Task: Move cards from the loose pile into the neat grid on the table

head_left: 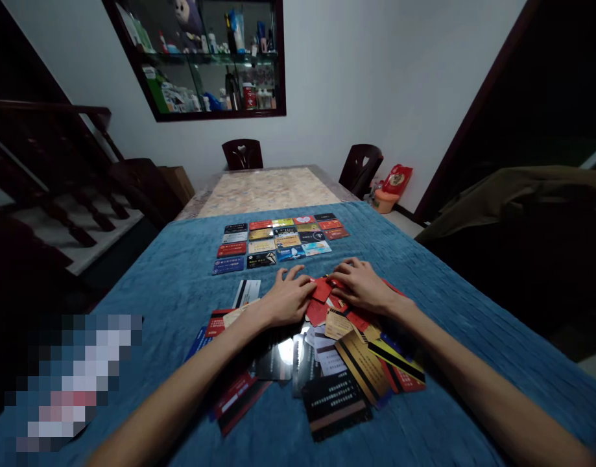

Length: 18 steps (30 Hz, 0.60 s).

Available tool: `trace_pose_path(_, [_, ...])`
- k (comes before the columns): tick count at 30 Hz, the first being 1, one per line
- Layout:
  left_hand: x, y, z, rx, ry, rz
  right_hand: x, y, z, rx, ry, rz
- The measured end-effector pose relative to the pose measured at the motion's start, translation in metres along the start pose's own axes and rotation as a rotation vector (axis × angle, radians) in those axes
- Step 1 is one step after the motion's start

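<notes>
A loose heap of plastic cards lies on the blue cloth in front of me, several face down with dark magnetic stripes. My left hand [292,297] rests on the heap's far side, fingers spread, the tips at the left edge of a red card [321,290]. From the right, my right hand [360,285] lies over more red cards, its fingers apart and bent down onto them. Nearer me are a black card [335,403], a gold card [363,364] and a yellow card [397,361] with a black stripe. My forearms hide part of the heap.
Beyond my hands, rows of cards [261,246] are laid out side by side on the blue cloth [181,259]. Dark chairs [242,154] stand around the table. At lower left a pixelated patch [78,383] covers some object. A shelf cabinet [220,117] is set in the wall.
</notes>
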State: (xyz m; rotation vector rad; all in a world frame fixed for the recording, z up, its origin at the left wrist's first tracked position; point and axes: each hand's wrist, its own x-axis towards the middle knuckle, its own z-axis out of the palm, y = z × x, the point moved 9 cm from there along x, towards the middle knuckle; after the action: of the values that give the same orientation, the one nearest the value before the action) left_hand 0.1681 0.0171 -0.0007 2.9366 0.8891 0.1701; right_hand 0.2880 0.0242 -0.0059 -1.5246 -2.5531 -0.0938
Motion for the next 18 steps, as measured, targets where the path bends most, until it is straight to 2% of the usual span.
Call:
trace_pose_path(5, [-0.012, -0.006, -0.006, 0.007, -0.004, -0.037, 0.004, -0.015, 0.0, 0.023, 0.065, -0.047])
trace_pose_path(11, [-0.018, -0.022, -0.007, -0.061, -0.013, -0.057, 0.008, -0.032, 0.002, 0.057, 0.104, -0.088])
trace_pose_path(18, [-0.018, -0.032, 0.0, -0.083, -0.111, -0.063, 0.007, -0.049, 0.0, 0.121, 0.121, -0.172])
